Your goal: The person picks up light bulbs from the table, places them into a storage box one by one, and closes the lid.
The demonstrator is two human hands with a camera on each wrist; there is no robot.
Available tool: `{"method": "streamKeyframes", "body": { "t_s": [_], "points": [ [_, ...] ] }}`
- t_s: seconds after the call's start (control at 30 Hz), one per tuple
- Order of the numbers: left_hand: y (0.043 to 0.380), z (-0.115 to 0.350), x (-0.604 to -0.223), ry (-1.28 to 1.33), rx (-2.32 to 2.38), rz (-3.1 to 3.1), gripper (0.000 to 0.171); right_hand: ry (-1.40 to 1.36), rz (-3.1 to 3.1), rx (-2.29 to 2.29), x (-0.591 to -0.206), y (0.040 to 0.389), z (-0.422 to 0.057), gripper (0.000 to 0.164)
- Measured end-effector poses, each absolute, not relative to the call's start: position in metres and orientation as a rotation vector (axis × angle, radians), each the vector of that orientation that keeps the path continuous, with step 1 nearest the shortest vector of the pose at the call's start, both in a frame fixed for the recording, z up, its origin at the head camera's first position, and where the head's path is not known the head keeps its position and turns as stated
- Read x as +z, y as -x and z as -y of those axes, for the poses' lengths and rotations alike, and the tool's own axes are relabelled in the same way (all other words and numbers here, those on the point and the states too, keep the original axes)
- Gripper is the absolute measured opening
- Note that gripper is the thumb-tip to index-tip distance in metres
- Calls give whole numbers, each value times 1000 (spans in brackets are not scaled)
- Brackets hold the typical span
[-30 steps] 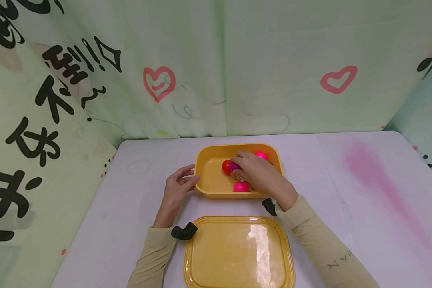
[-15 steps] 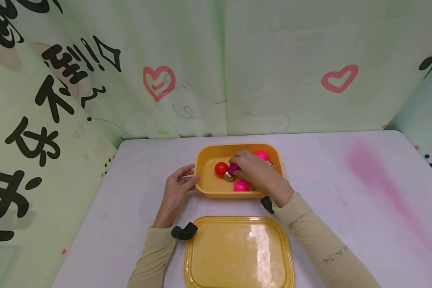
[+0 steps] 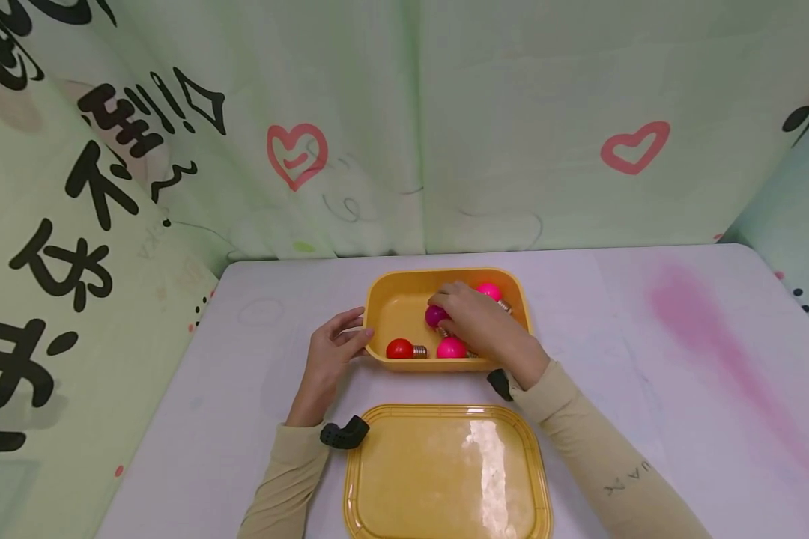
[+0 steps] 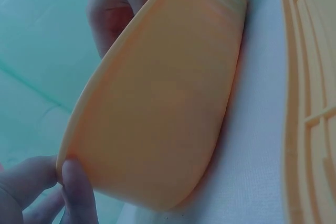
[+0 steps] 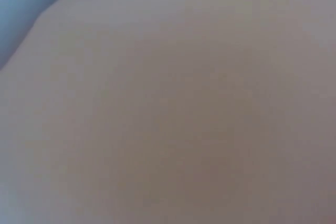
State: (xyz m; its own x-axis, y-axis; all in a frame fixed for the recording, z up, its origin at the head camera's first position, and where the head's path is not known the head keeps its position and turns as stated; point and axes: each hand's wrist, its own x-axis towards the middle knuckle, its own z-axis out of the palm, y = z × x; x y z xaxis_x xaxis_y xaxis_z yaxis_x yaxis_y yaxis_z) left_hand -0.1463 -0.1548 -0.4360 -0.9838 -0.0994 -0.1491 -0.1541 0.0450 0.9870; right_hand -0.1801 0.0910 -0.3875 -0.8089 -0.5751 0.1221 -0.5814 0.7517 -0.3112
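Observation:
My left hand (image 3: 337, 348) pinches the left rim of a yellow plastic bin (image 3: 384, 303). Its thumb and fingertips (image 4: 79, 190) sit on either side of that rim in the left wrist view. Inside the bin, my right hand (image 3: 475, 314) has its fingers round a purple light bulb (image 3: 435, 316), whose screw base points toward the front. A red light bulb (image 3: 399, 349) lies along the front wall, base to the right. One pink bulb (image 3: 451, 348) rests beside it, and another pink bulb (image 3: 489, 292) is at the back right, partly behind my hand. Blur fills the right wrist view.
A shallow yellow tray (image 3: 418, 471) lies on the white table (image 3: 647, 419) in front of the bin, its edge under my left wrist's black camera mount (image 3: 345, 433). Behind the table hangs a pale green curtain (image 3: 512, 150) with drawn hearts.
The red bulb has rolled from beside the purple one to the bin's front left. My right hand has shifted slightly left with the purple bulb. The left hand stays on the rim.

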Motion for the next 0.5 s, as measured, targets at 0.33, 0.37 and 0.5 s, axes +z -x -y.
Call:
{"method": "streamKeyframes", "body": {
  "t_s": [0.33, 0.37, 0.5],
  "points": [
    [146, 154, -434, 297, 2073, -2288, 44, -954, 2866, 538, -378, 169, -101, 32],
    [146, 155, -434, 292, 2067, -2293, 44, -945, 2865, 545, -377, 167, -103, 32],
    [143, 157, -433, 287, 2064, -2306, 45, -935, 2814, 563, -375, 159, -112, 28]
  ]
}}
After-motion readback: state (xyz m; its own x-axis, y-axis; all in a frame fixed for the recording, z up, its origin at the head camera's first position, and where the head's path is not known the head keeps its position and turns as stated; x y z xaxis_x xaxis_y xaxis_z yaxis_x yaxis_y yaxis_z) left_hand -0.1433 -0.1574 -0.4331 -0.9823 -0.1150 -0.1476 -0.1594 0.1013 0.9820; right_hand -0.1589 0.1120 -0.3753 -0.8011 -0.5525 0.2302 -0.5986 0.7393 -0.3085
